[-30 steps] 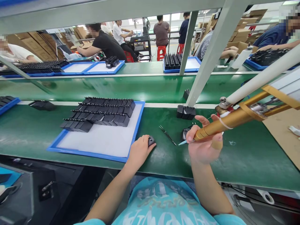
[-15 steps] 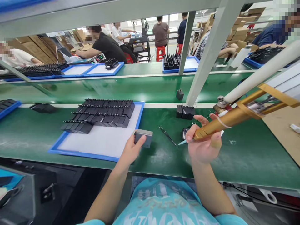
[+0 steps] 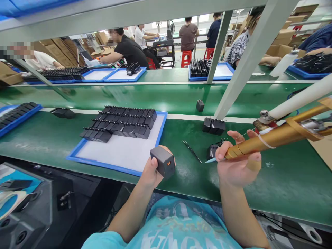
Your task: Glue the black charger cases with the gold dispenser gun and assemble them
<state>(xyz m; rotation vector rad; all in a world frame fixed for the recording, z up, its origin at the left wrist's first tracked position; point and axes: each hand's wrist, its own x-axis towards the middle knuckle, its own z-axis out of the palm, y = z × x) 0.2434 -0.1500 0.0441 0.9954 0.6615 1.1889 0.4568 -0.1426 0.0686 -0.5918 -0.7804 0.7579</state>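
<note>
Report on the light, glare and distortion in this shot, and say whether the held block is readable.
Head view: bright overall, with pale glare patches on the green bench and vertical reflections on the green strip; head view: the slanting grey post suggests wide-angle stretch; head view: the black block in the left hand looks clear enough to show its orange port.

A black charger (image 3: 160, 157), orange port (image 3: 169, 163) exposed, is held in the left hand (image 3: 150, 178); a slanted gold dispenser (image 3: 264, 141), in the right hand (image 3: 236, 170).
</note>
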